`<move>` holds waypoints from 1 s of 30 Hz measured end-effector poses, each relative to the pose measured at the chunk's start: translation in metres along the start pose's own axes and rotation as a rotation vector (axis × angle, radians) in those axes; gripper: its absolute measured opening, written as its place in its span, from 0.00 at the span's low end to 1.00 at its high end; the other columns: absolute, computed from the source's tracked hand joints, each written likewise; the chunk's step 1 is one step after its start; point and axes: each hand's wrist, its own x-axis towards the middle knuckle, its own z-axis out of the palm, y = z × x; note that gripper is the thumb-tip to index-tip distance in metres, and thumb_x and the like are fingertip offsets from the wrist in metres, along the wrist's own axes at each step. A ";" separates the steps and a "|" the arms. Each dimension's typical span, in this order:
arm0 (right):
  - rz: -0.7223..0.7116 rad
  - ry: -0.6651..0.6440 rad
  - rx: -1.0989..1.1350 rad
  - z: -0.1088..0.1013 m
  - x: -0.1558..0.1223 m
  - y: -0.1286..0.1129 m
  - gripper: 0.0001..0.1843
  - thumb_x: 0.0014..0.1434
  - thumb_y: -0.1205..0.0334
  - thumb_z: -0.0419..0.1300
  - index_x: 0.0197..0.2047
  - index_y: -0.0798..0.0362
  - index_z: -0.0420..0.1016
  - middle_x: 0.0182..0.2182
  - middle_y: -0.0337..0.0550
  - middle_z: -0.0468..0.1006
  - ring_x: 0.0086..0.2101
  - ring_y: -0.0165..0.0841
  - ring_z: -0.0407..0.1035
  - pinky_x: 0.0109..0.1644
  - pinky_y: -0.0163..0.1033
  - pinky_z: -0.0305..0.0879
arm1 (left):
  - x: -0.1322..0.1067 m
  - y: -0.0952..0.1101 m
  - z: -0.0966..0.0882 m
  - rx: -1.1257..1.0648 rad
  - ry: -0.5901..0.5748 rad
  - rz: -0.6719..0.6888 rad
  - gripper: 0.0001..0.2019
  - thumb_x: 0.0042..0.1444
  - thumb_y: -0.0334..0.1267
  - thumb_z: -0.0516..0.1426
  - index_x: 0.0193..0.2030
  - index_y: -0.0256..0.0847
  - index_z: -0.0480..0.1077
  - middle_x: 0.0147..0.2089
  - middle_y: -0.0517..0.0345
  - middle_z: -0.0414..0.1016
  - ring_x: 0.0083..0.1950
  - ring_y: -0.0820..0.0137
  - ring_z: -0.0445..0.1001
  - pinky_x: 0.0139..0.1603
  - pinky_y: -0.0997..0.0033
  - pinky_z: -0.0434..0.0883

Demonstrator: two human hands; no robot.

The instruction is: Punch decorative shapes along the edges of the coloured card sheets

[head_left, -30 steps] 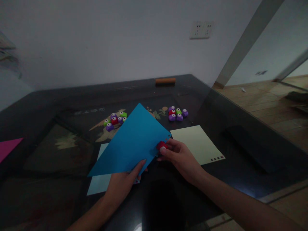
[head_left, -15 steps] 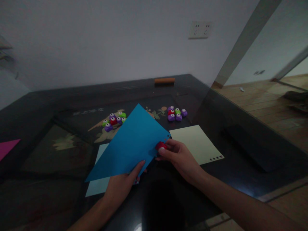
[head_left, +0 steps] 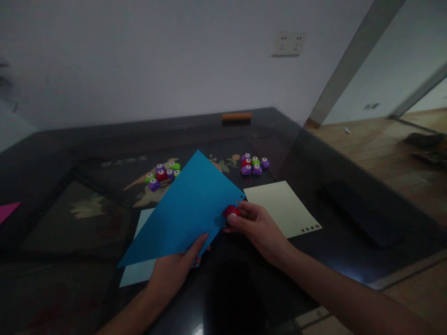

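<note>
My left hand (head_left: 179,266) grips a sheet of blue paper (head_left: 186,209) by its lower edge, thumb on top, and holds it tilted above the table. At the paper's right edge, my right hand (head_left: 256,226) is closed round a small red craft punch (head_left: 231,212). The thumb presses on its pale top, and the punch sits against the paper's edge. A few small holes show along that edge, just above the punch. Beneath the blue paper lies a pale blue sheet (head_left: 138,273), partly covered. To the right rests a cream sheet (head_left: 282,204) with several small punched shapes along its near edge.
Several purple, green and red punches stand in a left group (head_left: 161,175) and a right group (head_left: 247,162) on the dark glossy table (head_left: 146,135). An orange-brown bar (head_left: 236,116) lies at the back, a black slab (head_left: 358,211) at the right, pink paper (head_left: 9,210) far left.
The whole view has shifted slightly, with things sitting a little further left. Both hands keep their hold on the blue paper and the red punch, with hardly any other movement.
</note>
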 end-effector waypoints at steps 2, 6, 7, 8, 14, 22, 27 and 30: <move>-0.001 0.000 0.007 0.000 0.000 0.000 0.13 0.44 0.62 0.69 0.35 0.54 0.75 0.31 0.38 0.75 0.31 0.27 0.69 0.39 0.37 0.69 | 0.001 0.000 -0.001 0.015 0.009 0.016 0.18 0.51 0.53 0.52 0.23 0.46 0.75 0.25 0.58 0.78 0.30 0.62 0.76 0.44 0.62 0.70; 0.005 -0.004 0.017 0.001 -0.001 -0.001 0.13 0.44 0.62 0.69 0.35 0.55 0.75 0.32 0.38 0.75 0.31 0.28 0.69 0.39 0.37 0.69 | 0.002 0.000 -0.004 0.050 -0.049 0.025 0.18 0.51 0.55 0.52 0.24 0.47 0.76 0.24 0.58 0.78 0.30 0.61 0.77 0.44 0.61 0.70; 0.009 -0.001 0.019 0.001 -0.001 -0.001 0.13 0.44 0.62 0.69 0.35 0.55 0.74 0.32 0.38 0.75 0.31 0.28 0.69 0.39 0.37 0.69 | 0.002 -0.001 -0.004 0.054 -0.050 0.028 0.18 0.51 0.55 0.52 0.24 0.47 0.76 0.24 0.58 0.78 0.30 0.61 0.77 0.44 0.61 0.70; 0.011 0.002 0.020 0.001 -0.001 -0.001 0.13 0.44 0.62 0.69 0.35 0.55 0.74 0.31 0.38 0.75 0.32 0.28 0.69 0.39 0.37 0.69 | 0.002 -0.001 -0.004 0.057 -0.048 0.030 0.18 0.51 0.54 0.51 0.25 0.48 0.76 0.24 0.58 0.78 0.30 0.61 0.77 0.45 0.61 0.70; 0.020 0.013 0.023 0.001 -0.001 -0.001 0.13 0.43 0.62 0.69 0.34 0.54 0.74 0.31 0.38 0.75 0.32 0.28 0.69 0.40 0.37 0.69 | 0.003 -0.005 -0.001 0.045 -0.008 0.032 0.18 0.49 0.55 0.53 0.24 0.47 0.76 0.24 0.59 0.78 0.31 0.61 0.77 0.46 0.61 0.69; 0.009 -0.004 0.006 0.001 -0.001 0.000 0.13 0.44 0.61 0.69 0.34 0.54 0.74 0.31 0.38 0.75 0.31 0.28 0.69 0.39 0.37 0.68 | 0.002 0.000 -0.002 0.054 -0.026 0.032 0.18 0.49 0.54 0.52 0.23 0.47 0.76 0.24 0.58 0.78 0.30 0.62 0.76 0.46 0.61 0.70; -0.002 -0.001 -0.021 0.000 0.000 0.001 0.13 0.45 0.61 0.68 0.35 0.54 0.74 0.32 0.39 0.75 0.31 0.28 0.69 0.39 0.37 0.67 | 0.001 -0.011 -0.001 0.064 -0.015 0.057 0.15 0.49 0.52 0.52 0.25 0.50 0.77 0.24 0.59 0.78 0.30 0.62 0.76 0.43 0.62 0.71; -0.016 0.004 -0.030 -0.001 0.000 0.001 0.12 0.45 0.60 0.68 0.34 0.54 0.74 0.31 0.38 0.75 0.30 0.27 0.68 0.38 0.36 0.66 | 0.001 -0.014 -0.001 0.057 0.013 0.093 0.13 0.45 0.53 0.55 0.28 0.51 0.77 0.27 0.59 0.79 0.31 0.61 0.76 0.43 0.62 0.71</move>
